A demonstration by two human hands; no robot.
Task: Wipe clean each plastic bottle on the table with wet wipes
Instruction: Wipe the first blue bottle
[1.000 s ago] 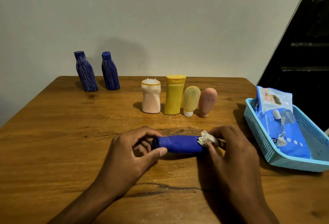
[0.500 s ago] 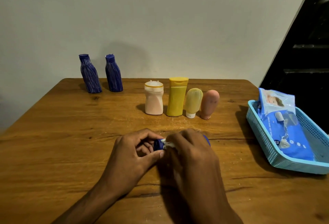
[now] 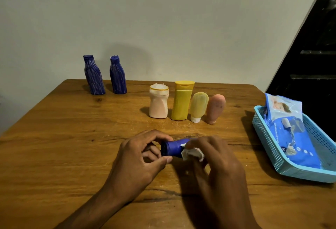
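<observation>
**Blue bottle on its side, both hands on it**

Blue bottle (image 3: 172, 147) lies horizontal near the front middle of the wooden desk (image 3: 54, 147), cap end pointing left. Left hand (image 3: 140, 158) pinches the cap end, thumb below and fingers curled over the top. Right hand (image 3: 216, 158) is wrapped round the bottle's body with a crumpled white wet wipe (image 3: 192, 153) clamped between fingers and bottle. Right half of the bottle is hidden under that hand.

Behind, mid-desk, a row standing upright, close together: pale pink bottle (image 3: 158, 104), yellow bottle (image 3: 182, 100), small pale yellow tube (image 3: 198, 106) on its white cap, peach tube (image 3: 215, 108) on its cap. Far left at the back edge: two dark blue ribbed bottles (image 3: 93, 75) (image 3: 117, 75), side by side, apart.

Right edge: light blue mesh basket (image 3: 269, 148) with the wet wipes pack (image 3: 291, 130) lying inside, top end leaning over the far rim.
</observation>
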